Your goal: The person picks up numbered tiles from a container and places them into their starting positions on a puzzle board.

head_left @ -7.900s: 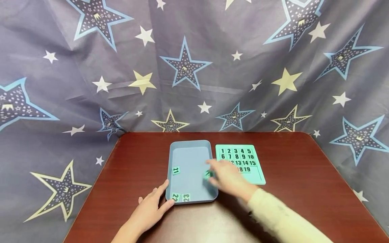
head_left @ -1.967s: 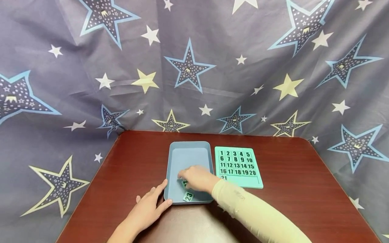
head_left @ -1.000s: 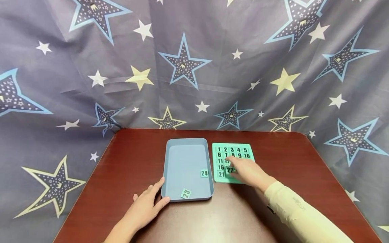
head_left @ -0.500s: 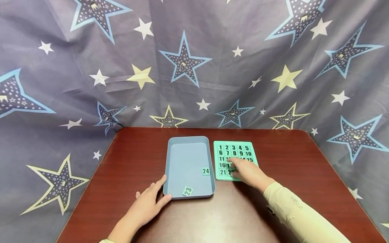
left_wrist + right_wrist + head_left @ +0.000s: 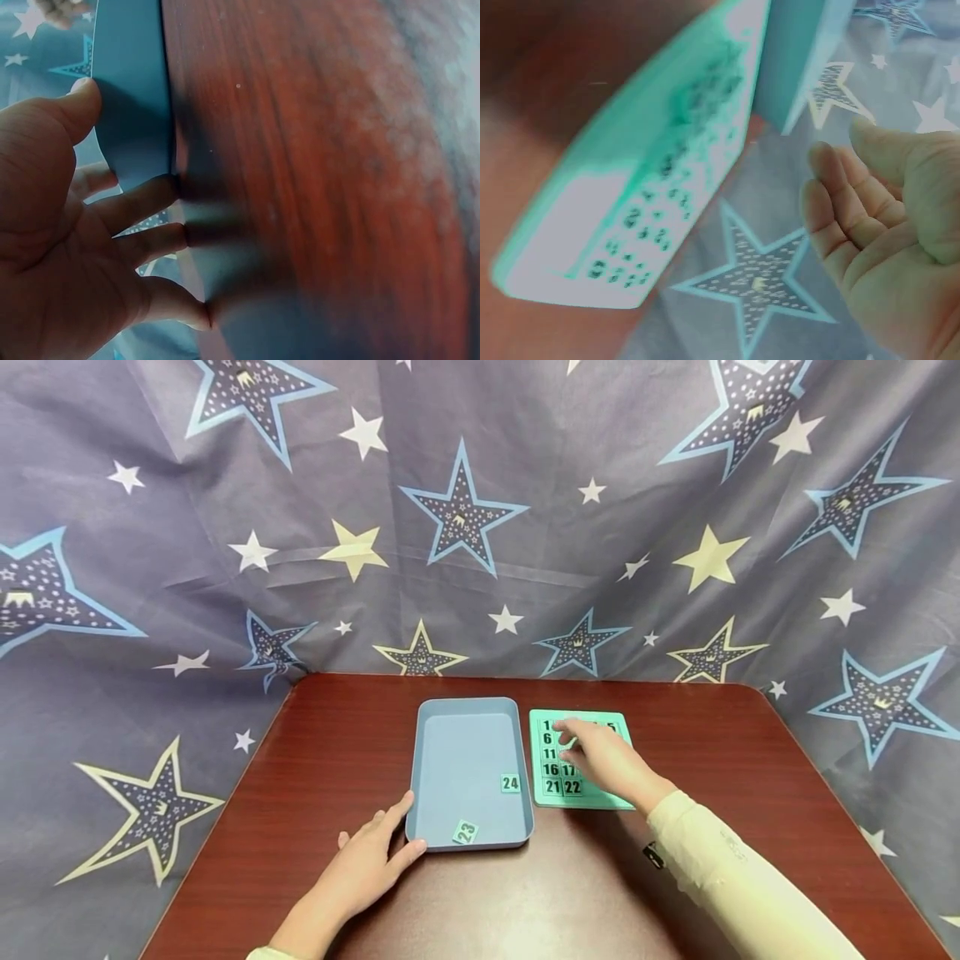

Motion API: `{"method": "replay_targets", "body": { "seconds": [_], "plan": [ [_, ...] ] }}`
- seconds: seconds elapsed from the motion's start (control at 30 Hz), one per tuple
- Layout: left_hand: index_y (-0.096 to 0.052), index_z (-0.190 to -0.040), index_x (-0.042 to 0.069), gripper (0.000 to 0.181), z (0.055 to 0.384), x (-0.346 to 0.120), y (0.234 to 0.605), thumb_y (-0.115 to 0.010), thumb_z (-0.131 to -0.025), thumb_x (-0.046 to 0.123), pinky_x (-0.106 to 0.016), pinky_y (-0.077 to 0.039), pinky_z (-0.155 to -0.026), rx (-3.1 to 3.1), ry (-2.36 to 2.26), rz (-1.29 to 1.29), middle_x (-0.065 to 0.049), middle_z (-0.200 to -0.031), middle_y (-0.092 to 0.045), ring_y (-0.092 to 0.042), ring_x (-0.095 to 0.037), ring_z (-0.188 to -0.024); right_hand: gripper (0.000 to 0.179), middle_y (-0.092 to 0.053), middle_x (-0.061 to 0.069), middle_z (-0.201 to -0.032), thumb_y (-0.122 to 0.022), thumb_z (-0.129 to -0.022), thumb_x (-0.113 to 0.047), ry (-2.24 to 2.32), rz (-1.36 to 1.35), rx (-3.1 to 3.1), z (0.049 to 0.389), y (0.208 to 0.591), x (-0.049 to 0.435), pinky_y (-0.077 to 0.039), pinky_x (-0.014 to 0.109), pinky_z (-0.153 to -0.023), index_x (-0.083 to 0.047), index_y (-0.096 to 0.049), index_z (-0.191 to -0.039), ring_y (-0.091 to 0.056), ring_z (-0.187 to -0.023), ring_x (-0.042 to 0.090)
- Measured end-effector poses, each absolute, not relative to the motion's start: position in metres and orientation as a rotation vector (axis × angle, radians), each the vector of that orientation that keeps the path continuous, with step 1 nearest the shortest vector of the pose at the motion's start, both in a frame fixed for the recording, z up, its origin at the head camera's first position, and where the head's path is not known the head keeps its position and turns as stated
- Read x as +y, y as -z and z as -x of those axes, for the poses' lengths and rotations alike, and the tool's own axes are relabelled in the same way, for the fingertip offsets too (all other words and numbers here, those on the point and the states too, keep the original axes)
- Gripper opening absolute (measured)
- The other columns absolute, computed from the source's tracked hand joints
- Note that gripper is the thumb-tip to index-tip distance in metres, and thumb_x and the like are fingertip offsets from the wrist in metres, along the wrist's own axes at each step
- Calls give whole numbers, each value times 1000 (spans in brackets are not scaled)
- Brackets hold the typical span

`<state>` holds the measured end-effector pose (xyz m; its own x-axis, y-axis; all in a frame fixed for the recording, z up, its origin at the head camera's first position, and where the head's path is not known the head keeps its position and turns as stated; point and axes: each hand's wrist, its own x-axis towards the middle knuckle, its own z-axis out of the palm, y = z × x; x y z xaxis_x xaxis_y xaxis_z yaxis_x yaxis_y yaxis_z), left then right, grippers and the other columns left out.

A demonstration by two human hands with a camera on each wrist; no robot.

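Note:
My left hand [image 5: 363, 864] rests with spread, fairly straight fingers against the near left corner of a shallow blue tray [image 5: 461, 739]; the left wrist view shows its thumb and fingertips along the tray's wall [image 5: 131, 82]. Inside the tray lie two green number tiles, a 24 tile [image 5: 510, 783] by the right wall and a tilted 23 tile [image 5: 466, 832] near the front. Above the mint number board [image 5: 600, 797] hovers my right hand [image 5: 607, 762], holding nothing, fingers loosely bent. On the board's bottom row sit a 21 tile [image 5: 552, 787] and a 22 tile [image 5: 573, 787]. That hand hides many middle tiles.
Tray and board stand side by side on a reddish-brown wooden table [image 5: 345, 735], a narrow gap between them. A grey star-patterned cloth [image 5: 315, 485] hangs behind the table's far edge.
Over the last seconds the right hand carried the 22 tile from the tray to the board, set it beside 21, and let go. Now it has lifted off. The left hand stayed at the tray.

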<state>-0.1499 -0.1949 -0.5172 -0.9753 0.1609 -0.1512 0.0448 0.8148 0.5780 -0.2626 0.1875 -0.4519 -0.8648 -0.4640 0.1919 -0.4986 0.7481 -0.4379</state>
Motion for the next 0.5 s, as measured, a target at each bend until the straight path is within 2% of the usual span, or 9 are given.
{"method": "replay_targets", "body": {
  "seconds": [0.13,0.37,0.5],
  "plan": [
    [-33,-170,29,77,149,-196,515,-64,-105,55,-90,-19,-113,2802,-885,-153,-16,-165,-51,-40,-45,-157,37,-80,9,-109,-77,-96,-3,-693,-928,-2799,259,444,163,-63,42,-87,-5,-69,-132,-79,-95,22],
    [-33,-170,28,76,149,-196,513,-64,-105,53,-90,-22,-112,2812,-875,-151,-17,-163,-52,-41,-46,-156,48,-77,-7,-131,-85,-92,-16,-350,-1478,-2805,242,464,95,-58,34,-103,-20,-71,-138,-73,-115,15],
    [-34,-170,28,75,148,-193,514,-64,-105,53,-90,-22,-112,2799,-889,-148,-16,-163,-53,-42,-47,-156,57,-76,-14,-129,-88,-88,-13,-225,-1607,-2829,240,479,69,-57,28,-99,-27,-69,-140,-71,-110,11]
  ]
}}
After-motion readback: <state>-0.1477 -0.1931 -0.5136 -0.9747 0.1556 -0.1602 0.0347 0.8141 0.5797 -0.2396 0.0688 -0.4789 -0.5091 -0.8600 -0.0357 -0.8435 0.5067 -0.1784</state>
